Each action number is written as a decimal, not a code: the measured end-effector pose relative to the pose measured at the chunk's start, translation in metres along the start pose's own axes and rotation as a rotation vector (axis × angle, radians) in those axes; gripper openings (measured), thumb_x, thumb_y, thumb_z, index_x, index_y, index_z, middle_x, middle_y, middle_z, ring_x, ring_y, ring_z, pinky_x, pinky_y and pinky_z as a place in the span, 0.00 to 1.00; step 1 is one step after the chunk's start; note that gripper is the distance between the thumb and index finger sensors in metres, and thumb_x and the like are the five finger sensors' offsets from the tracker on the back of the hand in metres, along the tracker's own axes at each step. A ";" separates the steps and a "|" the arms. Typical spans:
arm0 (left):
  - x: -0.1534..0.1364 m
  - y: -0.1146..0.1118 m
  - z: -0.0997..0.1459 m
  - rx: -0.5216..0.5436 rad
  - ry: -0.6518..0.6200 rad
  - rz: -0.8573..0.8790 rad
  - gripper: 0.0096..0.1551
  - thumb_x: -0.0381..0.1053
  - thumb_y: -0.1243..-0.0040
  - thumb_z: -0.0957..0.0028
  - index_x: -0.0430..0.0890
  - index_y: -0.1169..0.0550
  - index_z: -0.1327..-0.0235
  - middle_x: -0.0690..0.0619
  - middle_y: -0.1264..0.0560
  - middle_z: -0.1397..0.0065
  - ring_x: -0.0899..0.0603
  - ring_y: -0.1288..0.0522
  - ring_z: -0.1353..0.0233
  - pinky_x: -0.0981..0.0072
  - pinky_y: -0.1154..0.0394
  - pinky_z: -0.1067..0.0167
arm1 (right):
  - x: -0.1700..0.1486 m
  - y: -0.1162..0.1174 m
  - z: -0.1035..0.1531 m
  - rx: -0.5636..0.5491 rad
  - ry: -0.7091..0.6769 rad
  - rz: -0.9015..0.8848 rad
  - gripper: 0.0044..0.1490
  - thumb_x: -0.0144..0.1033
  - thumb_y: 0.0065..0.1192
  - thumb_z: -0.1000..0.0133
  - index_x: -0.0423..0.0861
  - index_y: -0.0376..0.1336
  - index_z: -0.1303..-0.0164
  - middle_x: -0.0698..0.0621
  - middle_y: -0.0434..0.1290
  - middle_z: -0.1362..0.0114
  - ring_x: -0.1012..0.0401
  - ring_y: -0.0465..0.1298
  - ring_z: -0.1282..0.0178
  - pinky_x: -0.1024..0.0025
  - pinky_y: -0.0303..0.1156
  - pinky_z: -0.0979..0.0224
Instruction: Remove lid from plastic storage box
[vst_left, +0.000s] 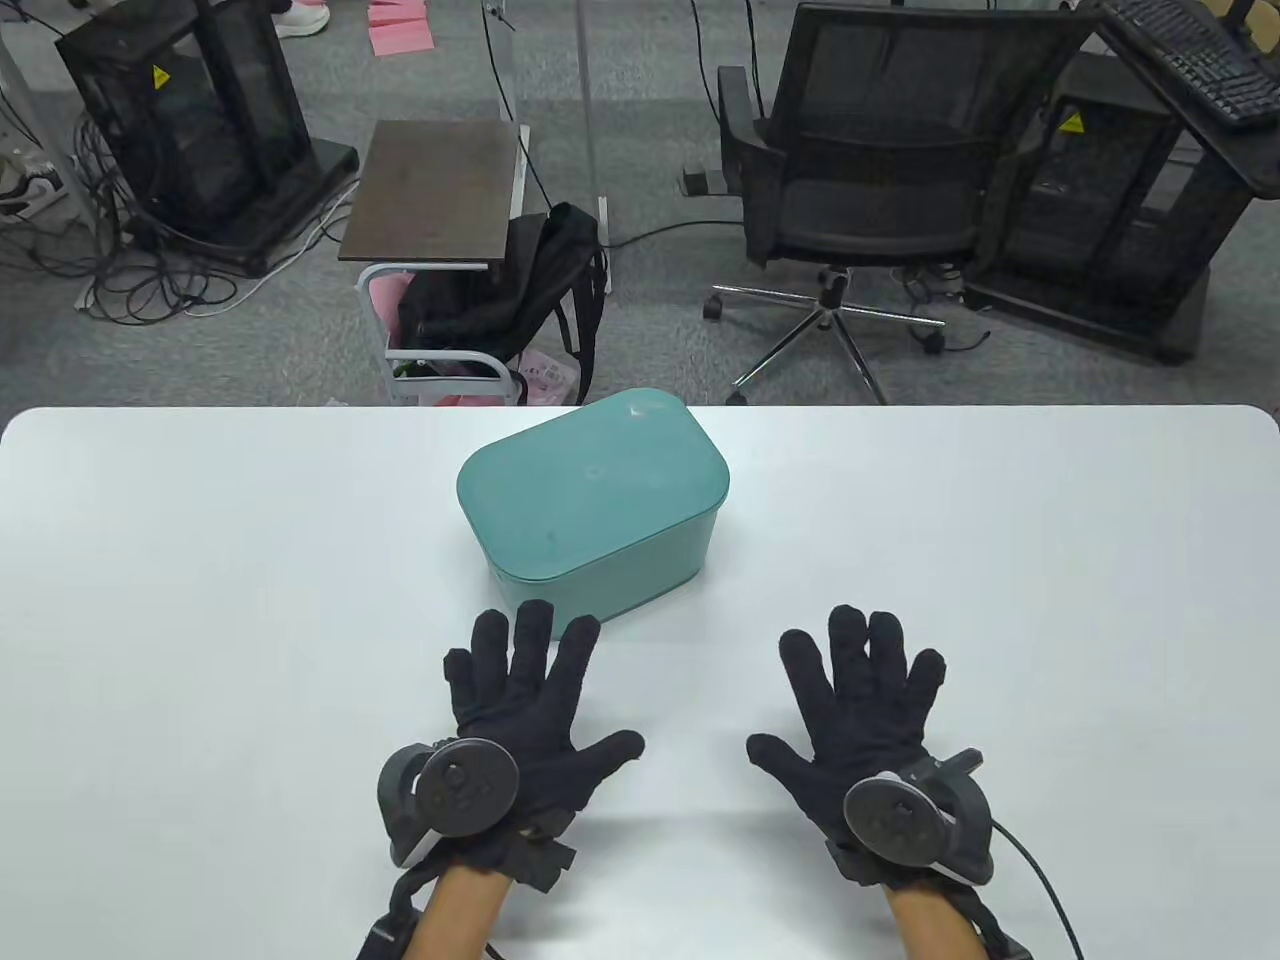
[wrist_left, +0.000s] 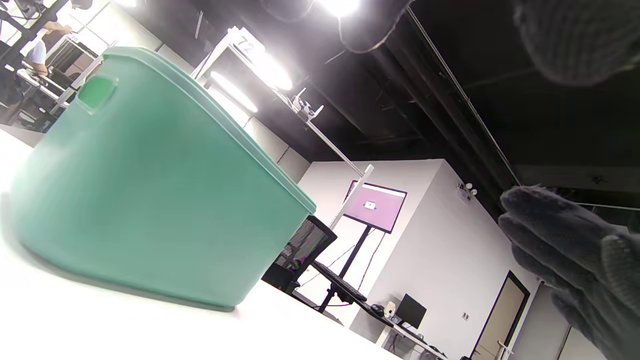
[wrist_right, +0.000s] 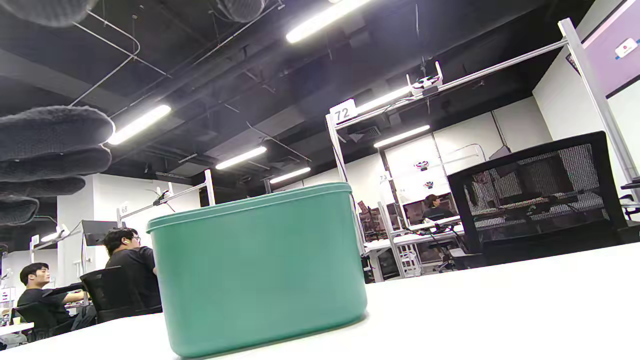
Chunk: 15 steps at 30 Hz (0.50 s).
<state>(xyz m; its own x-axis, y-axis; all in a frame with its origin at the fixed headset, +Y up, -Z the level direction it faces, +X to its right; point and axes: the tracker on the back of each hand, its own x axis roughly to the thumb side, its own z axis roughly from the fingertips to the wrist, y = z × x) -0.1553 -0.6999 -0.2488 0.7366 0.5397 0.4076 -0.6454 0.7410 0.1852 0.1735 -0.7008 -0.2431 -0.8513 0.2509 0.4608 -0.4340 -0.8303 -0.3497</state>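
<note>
A teal plastic storage box (vst_left: 610, 570) stands on the white table (vst_left: 200, 600) near its far edge, with its teal lid (vst_left: 590, 485) sitting closed on top. The box also shows in the left wrist view (wrist_left: 145, 185) and in the right wrist view (wrist_right: 260, 270). My left hand (vst_left: 530, 690) lies flat and spread on the table just in front of the box, fingertips close to its near wall, holding nothing. My right hand (vst_left: 860, 690) lies flat and spread to the right of it, apart from the box, holding nothing.
Beyond the table's far edge stand a black office chair (vst_left: 880, 170), a small side table (vst_left: 440, 190) with a black backpack (vst_left: 530, 290), and black equipment racks. Bare table lies to both sides of the box.
</note>
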 end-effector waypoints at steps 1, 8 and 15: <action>0.000 0.000 0.000 -0.001 0.000 0.000 0.60 0.92 0.56 0.55 0.65 0.45 0.10 0.48 0.55 0.09 0.31 0.63 0.15 0.28 0.67 0.30 | 0.000 0.000 0.000 0.001 0.000 0.000 0.55 0.78 0.39 0.42 0.55 0.38 0.12 0.40 0.35 0.10 0.37 0.34 0.15 0.23 0.31 0.30; 0.000 0.000 0.000 -0.007 0.009 0.008 0.60 0.92 0.56 0.54 0.65 0.45 0.10 0.47 0.55 0.09 0.30 0.63 0.15 0.28 0.67 0.30 | 0.000 0.000 0.000 0.000 0.003 0.002 0.54 0.78 0.39 0.41 0.55 0.39 0.12 0.40 0.36 0.10 0.37 0.34 0.15 0.24 0.31 0.30; -0.001 -0.001 -0.001 -0.007 0.015 0.028 0.60 0.92 0.57 0.54 0.64 0.44 0.10 0.46 0.55 0.09 0.30 0.63 0.15 0.28 0.67 0.30 | -0.001 -0.001 0.000 0.001 0.012 0.000 0.54 0.77 0.39 0.41 0.55 0.40 0.12 0.40 0.36 0.10 0.37 0.35 0.15 0.24 0.32 0.30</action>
<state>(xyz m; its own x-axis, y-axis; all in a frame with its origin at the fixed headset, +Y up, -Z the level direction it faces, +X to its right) -0.1558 -0.7007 -0.2500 0.7215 0.5660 0.3988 -0.6641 0.7286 0.1675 0.1748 -0.7005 -0.2437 -0.8547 0.2571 0.4510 -0.4339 -0.8307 -0.3488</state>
